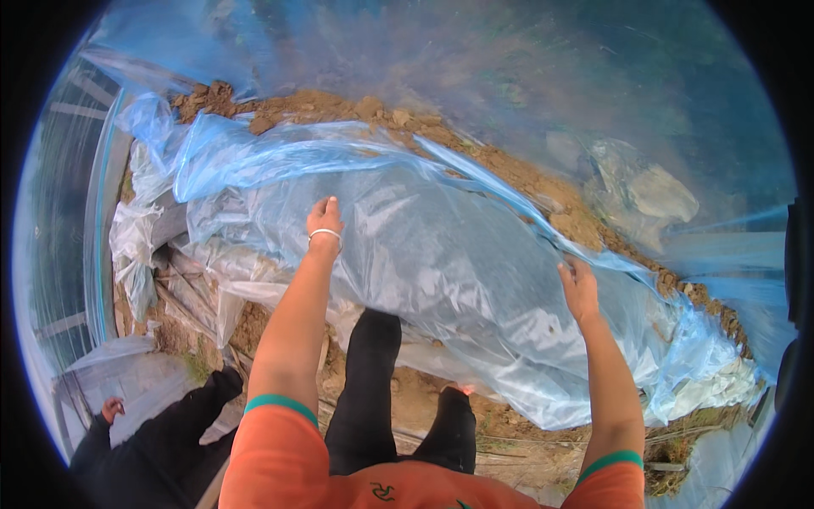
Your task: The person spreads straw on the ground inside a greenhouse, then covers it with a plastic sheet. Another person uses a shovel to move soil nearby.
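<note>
A clear plastic sheet [407, 235] lies crumpled along the ground before me, with a bluish folded edge at its far side. My left hand [325, 219], with a white bangle at the wrist, is over the sheet's left part, its fingers partly curled; no hold on the film can be made out. At the sheet's far edge on the right, my right hand [577, 283] has its fingers bent at the folded film; whether they grip it cannot be told. A ridge of brown soil [509, 172] runs just beyond that edge.
Behind the soil rises a wall of translucent blue film [572, 76]. A person in dark clothes [159, 445] is at the lower left. Bunched white plastic [137, 229] and wooden sticks [184, 305] lie at the left, with bare earth near my legs.
</note>
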### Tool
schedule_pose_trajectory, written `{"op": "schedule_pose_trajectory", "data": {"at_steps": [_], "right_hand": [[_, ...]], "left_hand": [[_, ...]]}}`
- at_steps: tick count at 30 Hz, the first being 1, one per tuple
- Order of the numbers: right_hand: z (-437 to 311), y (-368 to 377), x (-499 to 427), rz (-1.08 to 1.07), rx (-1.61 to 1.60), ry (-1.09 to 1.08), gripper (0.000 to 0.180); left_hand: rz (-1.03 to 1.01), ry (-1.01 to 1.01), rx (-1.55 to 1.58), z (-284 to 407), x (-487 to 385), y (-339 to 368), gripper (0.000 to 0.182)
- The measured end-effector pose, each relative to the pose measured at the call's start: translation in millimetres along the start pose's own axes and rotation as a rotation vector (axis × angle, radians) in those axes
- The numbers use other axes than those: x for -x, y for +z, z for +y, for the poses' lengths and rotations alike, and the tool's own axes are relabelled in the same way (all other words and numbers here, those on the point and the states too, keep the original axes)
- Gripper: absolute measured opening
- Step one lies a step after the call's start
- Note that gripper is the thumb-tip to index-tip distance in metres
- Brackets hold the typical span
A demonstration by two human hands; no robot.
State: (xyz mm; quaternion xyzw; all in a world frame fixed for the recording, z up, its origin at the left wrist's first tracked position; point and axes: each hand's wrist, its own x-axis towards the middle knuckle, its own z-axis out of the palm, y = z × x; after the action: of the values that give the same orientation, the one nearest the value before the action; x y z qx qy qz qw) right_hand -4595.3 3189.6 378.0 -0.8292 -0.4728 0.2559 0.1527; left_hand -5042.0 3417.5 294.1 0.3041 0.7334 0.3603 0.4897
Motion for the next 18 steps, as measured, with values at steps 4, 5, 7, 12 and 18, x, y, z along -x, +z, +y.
{"op": "schedule_pose_trajectory", "data": {"at_steps": [4,5,7,12,18], "right_hand": [[-23,82,-98,-0.104,0.148,-0.074,0.034],[-28,103,-118,-0.126,0.156,-0.104,0.034],[-37,143,-157,-0.210,0.286,-0.090,0.040],[-49,224,-226,-0.293,0.446,0.039,0.050],[-47,279,-255,-0.367,0.486,-0.034,0.029]], "left_hand": [[-0.047,0.501,-1.005,-14,-96,28,0.037],[-0.073,0.549,-1.147,-20,-115,32,0.039],[-0.113,0.610,-1.365,-29,-150,42,0.043],[-0.149,0.676,-1.492,-50,-208,52,0.034],[-0.261,0.927,-1.452,-54,-238,26,0.009]]}}
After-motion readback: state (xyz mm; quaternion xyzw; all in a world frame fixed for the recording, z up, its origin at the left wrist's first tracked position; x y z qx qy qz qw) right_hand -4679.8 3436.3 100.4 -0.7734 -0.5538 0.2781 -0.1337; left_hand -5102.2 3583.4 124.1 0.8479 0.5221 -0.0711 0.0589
